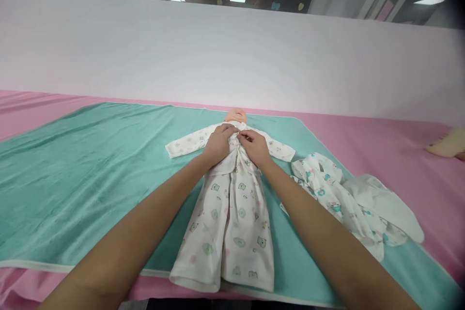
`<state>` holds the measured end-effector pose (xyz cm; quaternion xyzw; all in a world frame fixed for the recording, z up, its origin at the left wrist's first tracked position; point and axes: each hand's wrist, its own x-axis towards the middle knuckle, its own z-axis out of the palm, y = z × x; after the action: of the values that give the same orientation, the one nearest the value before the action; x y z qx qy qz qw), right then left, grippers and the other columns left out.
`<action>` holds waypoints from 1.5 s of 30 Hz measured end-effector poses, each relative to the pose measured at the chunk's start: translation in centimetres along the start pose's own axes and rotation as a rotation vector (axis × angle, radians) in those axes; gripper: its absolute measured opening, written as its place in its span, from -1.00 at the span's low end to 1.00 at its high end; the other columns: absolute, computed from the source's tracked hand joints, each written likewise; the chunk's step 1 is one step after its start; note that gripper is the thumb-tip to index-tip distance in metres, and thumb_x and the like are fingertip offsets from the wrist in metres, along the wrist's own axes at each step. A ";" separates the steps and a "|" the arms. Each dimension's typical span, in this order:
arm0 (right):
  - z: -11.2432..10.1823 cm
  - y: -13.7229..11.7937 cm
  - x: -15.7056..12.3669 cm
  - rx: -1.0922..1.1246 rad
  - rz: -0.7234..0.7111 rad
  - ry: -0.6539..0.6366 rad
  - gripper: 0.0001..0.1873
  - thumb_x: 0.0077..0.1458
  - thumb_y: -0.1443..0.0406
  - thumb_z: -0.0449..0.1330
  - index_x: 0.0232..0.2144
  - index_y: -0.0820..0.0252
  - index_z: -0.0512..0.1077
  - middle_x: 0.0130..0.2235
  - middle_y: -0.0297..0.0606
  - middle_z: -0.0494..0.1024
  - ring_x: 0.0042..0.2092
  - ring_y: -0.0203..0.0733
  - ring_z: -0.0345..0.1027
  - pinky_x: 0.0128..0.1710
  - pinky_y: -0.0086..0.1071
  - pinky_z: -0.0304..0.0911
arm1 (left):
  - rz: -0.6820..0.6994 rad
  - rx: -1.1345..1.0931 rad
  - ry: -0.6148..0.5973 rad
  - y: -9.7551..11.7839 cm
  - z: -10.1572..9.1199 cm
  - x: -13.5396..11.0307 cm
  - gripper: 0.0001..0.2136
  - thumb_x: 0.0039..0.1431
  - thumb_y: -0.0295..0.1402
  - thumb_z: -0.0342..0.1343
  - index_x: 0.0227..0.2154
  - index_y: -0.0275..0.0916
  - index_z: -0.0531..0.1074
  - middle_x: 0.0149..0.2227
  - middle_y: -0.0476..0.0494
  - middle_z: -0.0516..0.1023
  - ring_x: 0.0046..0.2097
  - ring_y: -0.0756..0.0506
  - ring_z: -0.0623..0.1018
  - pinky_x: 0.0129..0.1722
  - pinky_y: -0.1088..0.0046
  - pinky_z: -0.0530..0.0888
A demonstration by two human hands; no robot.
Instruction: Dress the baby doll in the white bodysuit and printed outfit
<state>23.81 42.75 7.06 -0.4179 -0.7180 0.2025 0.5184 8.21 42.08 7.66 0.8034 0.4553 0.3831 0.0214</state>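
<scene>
A baby doll [237,115] lies on its back with its head toward the wall. It wears a white printed top [192,142] with sleeves spread wide and white trousers [240,225] with green bear prints. My left hand [220,141] rests on the chest, its fingertips closed on the front edge of the top. Opposite it, my right hand [253,144] pinches the other front edge near the collar. Both sets of fingertips nearly meet at the middle of the chest. Whatever fastening lies under them is too small to make out.
A teal blanket [90,164] covers a pink sheet [337,135]. Crumpled white printed baby clothes [334,193] and a plain white cloth [385,203] lie at the right. A white wall [218,53] stands behind. A pale limb-like shape [448,144] shows at the right edge.
</scene>
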 end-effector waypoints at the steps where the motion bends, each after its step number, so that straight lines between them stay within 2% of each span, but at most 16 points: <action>1: 0.0 0.1 0.0 0.004 0.015 -0.003 -0.79 0.04 0.21 0.10 -0.37 0.16 0.50 -0.34 -0.33 0.50 -0.33 -0.25 0.30 -0.26 -0.40 0.18 | -0.003 0.005 -0.004 -0.1 0.0 0.0 -0.57 0.06 -0.61 -0.19 -0.07 -0.19 0.39 0.03 -0.13 0.38 0.08 -0.13 0.30 0.09 0.23 0.28; 5: 0.0 0.1 -0.1 0.000 0.087 0.019 -0.79 0.03 0.19 0.10 -0.42 0.19 0.47 -0.41 -0.35 0.49 -0.38 -0.27 0.29 -0.30 -0.41 0.17 | -0.008 0.013 -0.014 -0.2 0.1 0.1 -0.57 0.05 -0.61 -0.19 -0.08 -0.18 0.40 0.03 -0.13 0.37 0.09 -0.13 0.30 0.10 0.21 0.27; 11: -0.2 -0.3 -0.2 0.013 0.106 0.046 -0.75 0.02 0.16 0.11 -0.49 0.22 0.43 -0.48 -0.36 0.44 -0.40 -0.29 0.25 -0.33 -0.42 0.16 | -0.013 0.009 -0.018 -0.2 0.0 0.1 -0.55 0.00 -0.64 -0.19 -0.09 -0.19 0.40 0.04 -0.11 0.37 0.09 -0.14 0.29 0.11 0.21 0.27; 17: -0.6 0.3 0.2 0.117 0.153 -0.029 -0.76 -0.02 0.15 0.11 -0.47 0.21 0.43 -0.44 -0.36 0.43 -0.38 -0.28 0.24 -0.32 -0.42 0.16 | -0.003 -0.005 -0.015 -0.2 0.0 0.1 -0.55 0.07 -0.62 -0.20 -0.05 -0.16 0.40 0.03 -0.12 0.37 0.10 -0.12 0.30 0.11 0.24 0.27; 23: -0.2 0.1 0.0 0.069 0.233 0.130 -0.84 -0.03 0.20 0.09 -0.46 0.19 0.31 -0.51 -0.40 0.33 -0.43 -0.28 0.19 -0.37 -0.42 0.12 | 0.019 0.006 0.044 0.1 -0.2 -0.3 -0.62 0.05 -0.66 -0.19 -0.24 -0.19 0.46 0.01 -0.14 0.36 0.09 -0.11 0.30 0.11 0.27 0.26; 25: -0.5 -0.8 -0.7 -0.017 0.207 0.126 -0.80 0.00 0.16 0.09 -0.48 0.17 0.26 -0.53 -0.42 0.30 -0.45 -0.29 0.17 -0.40 -0.42 0.08 | 0.048 0.005 0.053 0.5 -0.5 -1.2 -0.66 0.07 -0.64 -0.17 -0.28 -0.20 0.46 0.03 -0.13 0.36 0.11 -0.11 0.28 0.13 0.26 0.25; 28: -1.2 -2.4 -2.2 -0.250 0.080 -0.052 -0.68 0.05 0.06 0.08 -0.53 0.17 0.19 -0.54 -0.42 0.27 -0.48 -0.31 0.13 -0.45 -0.42 -0.01 | 0.098 -0.033 0.031 0.9 -1.0 -2.9 -0.70 0.16 -0.57 -0.16 -0.21 -0.19 0.44 0.07 -0.12 0.34 0.13 -0.10 0.26 0.14 0.24 0.24; 30: -1.5 -3.2 -3.2 -0.389 -0.015 -0.162 -0.67 0.03 0.05 0.12 -0.51 0.16 0.19 -0.48 -0.41 0.29 -0.48 -0.31 0.11 -0.47 -0.42 -0.06 | 0.111 -0.067 0.015 0.9 -1.3 -3.7 -0.70 0.22 -0.52 -0.18 -0.15 -0.17 0.42 0.10 -0.13 0.32 0.14 -0.09 0.26 0.14 0.23 0.25; 32: -1.5 -3.7 -3.8 -0.508 -0.078 -0.172 -0.71 0.02 0.10 0.14 -0.48 0.16 0.20 -0.42 -0.38 0.31 -0.46 -0.31 0.12 -0.48 -0.41 -0.09 | 0.111 -0.091 0.009 0.9 -1.4 -4.1 -0.70 0.24 -0.50 -0.19 -0.14 -0.15 0.41 0.12 -0.13 0.29 0.16 -0.09 0.25 0.14 0.22 0.25; 35: -1.2 -4.0 -4.1 -0.628 -0.146 -0.123 -0.81 0.11 0.22 0.06 -0.48 0.16 0.20 -0.40 -0.32 0.33 -0.43 -0.28 0.14 -0.48 -0.38 -0.11 | 0.089 -0.098 -0.021 1.0 -1.6 -4.1 -0.72 0.26 -0.46 -0.17 -0.11 -0.14 0.41 0.15 -0.12 0.27 0.18 -0.10 0.22 0.17 0.20 0.21; 39: -1.3 -4.1 -4.2 -0.630 -0.213 -0.147 -0.83 0.17 0.30 -0.03 -0.47 0.17 0.24 -0.40 -0.29 0.35 -0.42 -0.27 0.15 -0.46 -0.37 -0.10 | 0.051 -0.077 -0.068 1.3 -1.7 -4.1 -0.75 0.23 -0.33 -0.04 -0.05 -0.10 0.39 0.18 -0.11 0.22 0.21 -0.13 0.18 0.20 0.18 0.18; 42: -1.7 -4.2 -4.4 -0.532 -0.236 -0.192 -0.85 0.12 0.33 0.01 -0.50 0.17 0.22 -0.42 -0.31 0.34 -0.43 -0.29 0.14 -0.45 -0.39 -0.06 | 0.043 -0.060 -0.060 1.4 -1.7 -4.2 -0.75 0.20 -0.34 0.00 -0.07 -0.10 0.40 0.18 -0.10 0.23 0.21 -0.15 0.19 0.19 0.16 0.19; 45: -2.1 -4.1 -4.5 -0.380 -0.200 -0.224 -0.84 0.09 0.32 0.03 -0.53 0.17 0.18 -0.48 -0.37 0.28 -0.46 -0.31 0.10 -0.44 -0.41 -0.01 | 0.036 -0.055 -0.056 1.4 -1.8 -4.3 -0.75 0.18 -0.38 0.01 -0.09 -0.09 0.41 0.18 -0.09 0.23 0.21 -0.15 0.18 0.20 0.15 0.19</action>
<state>24.65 36.52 8.21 -0.4099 -0.8341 0.0566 0.3649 6.85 37.49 6.92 0.8210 0.4293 0.3732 0.0495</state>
